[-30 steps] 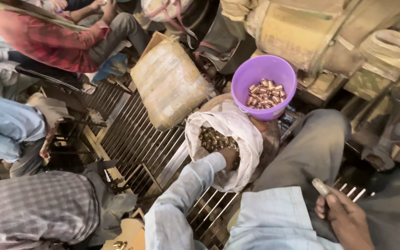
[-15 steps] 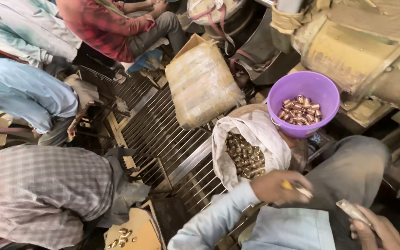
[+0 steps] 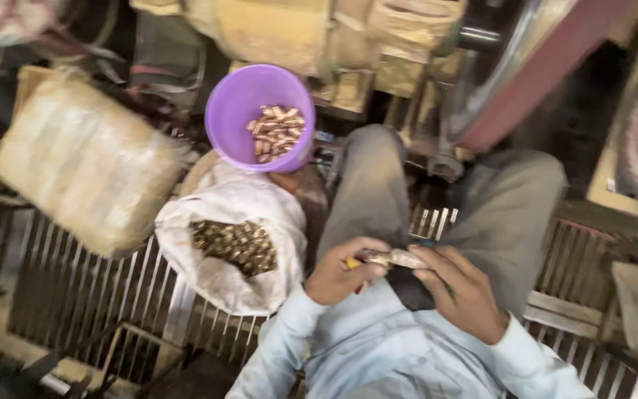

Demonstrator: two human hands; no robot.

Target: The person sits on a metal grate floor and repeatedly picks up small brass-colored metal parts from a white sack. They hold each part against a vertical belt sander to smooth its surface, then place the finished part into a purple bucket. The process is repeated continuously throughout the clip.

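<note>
Since half a second back our view has swung right and down, so the people who were on the left are gone and our own lap fills the middle. Our left hand (image 3: 348, 272), which was coming away from the sack, now sits over the lap facing the right hand (image 3: 461, 294).

Head view, and it's the only one we've got. Both hands meet on a small metal piece (image 3: 396, 258), pale and longish, lying roughly level with its long axis running left to right between them. Left fingers are curled in and pinching the near end, with a bit of yellow showing just under them; we can't tell what that is. Right thumb and fingers close on the other end, the rest of the hand loosely curled. So the piece lies right at both sets of fingertips, neither hand clearly nearer.

White sack (image 3: 232, 247) of brass-coloured pieces sits just left of our left knee, mouth open. Purple bowl (image 3: 239, 103) with more of those pieces is just beyond it, touching the sack's far edge. Wrapped bundle (image 3: 83, 166) lies further left on the metal grating (image 3: 90, 295).
</note>
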